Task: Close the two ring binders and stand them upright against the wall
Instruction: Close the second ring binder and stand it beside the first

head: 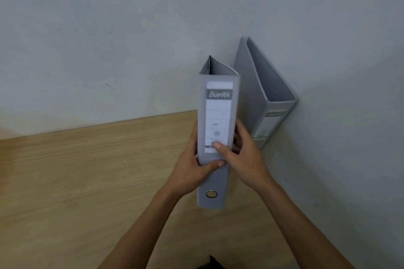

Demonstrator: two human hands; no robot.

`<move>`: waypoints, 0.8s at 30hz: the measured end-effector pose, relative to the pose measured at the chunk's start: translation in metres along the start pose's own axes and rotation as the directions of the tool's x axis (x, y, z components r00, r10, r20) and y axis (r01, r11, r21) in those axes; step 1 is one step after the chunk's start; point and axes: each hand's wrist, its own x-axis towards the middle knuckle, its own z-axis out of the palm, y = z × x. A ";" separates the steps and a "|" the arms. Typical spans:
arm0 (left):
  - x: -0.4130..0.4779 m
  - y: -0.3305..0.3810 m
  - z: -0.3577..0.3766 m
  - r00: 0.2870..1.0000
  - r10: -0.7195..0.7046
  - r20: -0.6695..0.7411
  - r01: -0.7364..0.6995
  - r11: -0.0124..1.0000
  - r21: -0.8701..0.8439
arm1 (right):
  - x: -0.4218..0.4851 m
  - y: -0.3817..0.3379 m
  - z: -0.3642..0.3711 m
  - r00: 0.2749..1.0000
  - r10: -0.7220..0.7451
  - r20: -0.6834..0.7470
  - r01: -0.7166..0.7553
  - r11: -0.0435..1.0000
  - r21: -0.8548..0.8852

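Observation:
A grey ring binder (215, 111) stands upright and closed, its labelled spine facing me, with a metal finger ring near the bottom. My left hand (192, 166) grips its left side, thumb across the spine. My right hand (242, 155) holds its right side, thumb pressed on the spine label. Just behind and to the right, a second grey ring binder (262, 94) stands closed and upright in the corner, leaning against the wall (109, 39).
The binders are over a light wooden tabletop (87, 177) that meets the pale grey wall at the back. Another wall face (349, 137) closes the right side, forming a corner. A dark object (209, 263) shows at the bottom edge.

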 end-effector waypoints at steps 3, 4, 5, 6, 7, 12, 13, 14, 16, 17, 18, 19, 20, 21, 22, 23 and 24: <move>0.007 -0.009 0.014 0.999 0.013 0.050 -0.017 0.995 0.094 | -0.009 0.010 -0.022 0.999 0.033 -0.002 -0.033 0.997 -0.066; 0.008 -0.015 0.019 0.998 0.015 0.056 -0.021 0.993 0.116 | -0.011 0.015 -0.027 0.999 0.053 0.002 -0.052 0.994 -0.093; 0.010 -0.021 0.022 0.999 0.013 0.051 -0.019 0.991 0.136 | -0.013 0.019 -0.031 0.997 0.078 0.008 -0.076 0.991 -0.113; 0.012 -0.027 0.027 0.999 0.004 0.036 -0.010 0.988 0.155 | -0.015 0.025 -0.034 0.995 0.101 0.011 -0.099 0.986 -0.131; 0.012 -0.033 0.030 1.000 -0.008 0.018 0.005 0.986 0.169 | -0.017 0.031 -0.036 0.993 0.117 0.013 -0.114 0.983 -0.143; 0.017 -0.047 0.046 0.999 0.023 -0.034 -0.015 0.974 0.226 | -0.015 0.050 -0.051 0.990 0.139 -0.015 -0.140 0.976 -0.165; 0.019 -0.048 0.050 0.999 0.033 -0.039 -0.023 0.971 0.236 | -0.012 0.051 -0.054 0.989 0.145 -0.013 -0.145 0.975 -0.169; 0.022 -0.048 0.052 0.998 0.040 -0.044 -0.029 0.970 0.241 | -0.010 0.051 -0.056 0.989 0.147 -0.015 -0.147 0.973 -0.177; 0.030 -0.048 0.056 0.998 0.047 -0.046 -0.035 0.969 0.243 | -0.004 0.052 -0.061 0.991 0.132 -0.036 -0.136 0.973 -0.187; 0.034 -0.047 0.058 0.998 0.044 -0.048 -0.031 0.969 0.246 | -0.002 0.053 -0.062 0.992 0.118 -0.051 -0.126 0.972 -0.197; 0.039 -0.046 0.058 0.998 0.039 -0.050 -0.026 0.968 0.249 | 0.001 0.054 -0.063 0.992 0.105 -0.070 -0.118 0.971 -0.208; 0.044 -0.046 0.058 0.998 0.030 -0.051 -0.016 0.967 0.252 | 0.004 0.055 -0.063 0.992 0.092 -0.087 -0.108 0.971 -0.211; 0.049 -0.046 0.058 0.998 0.020 -0.051 -0.006 0.966 0.258 | 0.006 0.055 -0.064 0.991 0.083 -0.103 -0.104 0.972 -0.211; 0.054 -0.046 0.057 0.999 0.015 -0.051 -0.001 0.963 0.269 | 0.009 0.056 -0.064 0.990 0.078 -0.117 -0.101 0.973 -0.206; 0.058 -0.046 0.056 0.999 0.016 -0.049 -0.002 0.960 0.280 | 0.012 0.056 -0.065 0.988 0.076 -0.131 -0.102 0.974 -0.202; 0.062 -0.046 0.055 0.999 0.019 -0.047 -0.004 0.957 0.289 | 0.014 0.055 -0.065 0.986 0.075 -0.147 -0.104 0.974 -0.202; 0.067 -0.046 0.056 0.999 0.020 -0.045 -0.006 0.954 0.299 | 0.017 0.054 -0.067 0.983 0.072 -0.166 -0.106 0.973 -0.204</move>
